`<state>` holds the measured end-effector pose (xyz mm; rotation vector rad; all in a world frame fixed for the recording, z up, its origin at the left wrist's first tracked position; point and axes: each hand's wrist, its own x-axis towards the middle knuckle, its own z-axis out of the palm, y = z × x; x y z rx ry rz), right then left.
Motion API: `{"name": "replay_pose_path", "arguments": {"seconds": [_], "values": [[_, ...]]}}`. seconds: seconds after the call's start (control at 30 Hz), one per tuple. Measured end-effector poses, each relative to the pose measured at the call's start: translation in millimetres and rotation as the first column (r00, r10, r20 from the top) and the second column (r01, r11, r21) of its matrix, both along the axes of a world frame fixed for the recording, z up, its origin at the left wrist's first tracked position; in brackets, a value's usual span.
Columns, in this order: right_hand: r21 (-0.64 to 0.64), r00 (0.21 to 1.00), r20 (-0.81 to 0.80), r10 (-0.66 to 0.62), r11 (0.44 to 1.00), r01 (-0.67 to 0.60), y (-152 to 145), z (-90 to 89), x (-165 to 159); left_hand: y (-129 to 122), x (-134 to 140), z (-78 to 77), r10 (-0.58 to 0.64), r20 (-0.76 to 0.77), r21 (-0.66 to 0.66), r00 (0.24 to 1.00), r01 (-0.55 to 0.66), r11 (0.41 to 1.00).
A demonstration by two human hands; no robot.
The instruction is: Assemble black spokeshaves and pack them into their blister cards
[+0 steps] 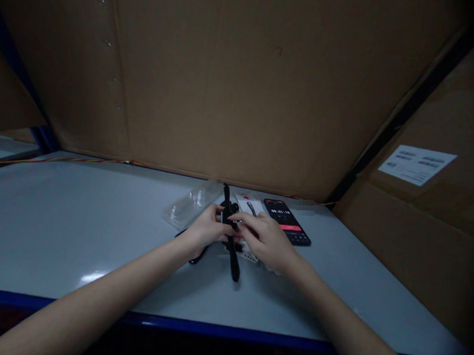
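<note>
My left hand [207, 231] grips the middle of a black part with long rounded arms [234, 263], one pointing away from me and one toward me. My right hand [264, 235] is closed in a pinch at the middle of this part, with a small shiny piece [238, 222] at its fingertips. The fingers partly hide that piece, and its kind cannot be made out. Under and beside my left hand lies another black arm-like piece [197, 256]. Below my right hand, small black and whitish items [248, 253] are partly covered.
A clear plastic bag [191, 204] lies left of my hands. Behind them is a white card with a picture [247, 202]. A phone with a running timer [288, 223] lies to the right. Cardboard walls [232, 94] stand at the back and right; a blue edge [200, 329] borders the table's front.
</note>
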<state>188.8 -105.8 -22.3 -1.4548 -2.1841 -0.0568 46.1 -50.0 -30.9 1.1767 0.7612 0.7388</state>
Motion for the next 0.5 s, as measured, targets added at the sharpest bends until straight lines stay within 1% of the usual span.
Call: {"name": "replay_pose_path", "arguments": {"seconds": [0.1, 0.2, 0.27, 0.43, 0.5], "values": [[0.060, 0.995, 0.042, -0.087, 0.995, 0.085, 0.9, 0.3, 4.6, -1.0, 0.4, 1.9, 0.000, 0.031, -0.065, 1.000, 0.002, 0.998], [0.100, 0.987, 0.072, -0.142, 0.986, 0.135, 0.8, 0.8, 7.2, -0.2, 0.4, 1.9, 0.003, 0.062, -0.079, 0.998, 0.002, 0.997], [0.091, 0.990, 0.071, -0.119, 0.990, 0.112, -0.1, 1.1, 6.6, 1.2, 0.2, 0.2, 0.005, 0.080, -0.067, 0.997, 0.000, 0.998], [0.018, 0.999, 0.016, 0.029, 0.999, -0.030, -1.5, 1.0, 3.6, 3.8, -0.2, -3.8, -0.004, 0.083, -0.042, 0.997, 0.007, 0.999], [0.027, 0.999, 0.020, 0.031, 0.999, -0.031, -1.0, 0.7, 4.4, 3.3, -0.3, -3.1, -0.012, 0.082, -0.048, 0.997, 0.016, 0.999]]}}
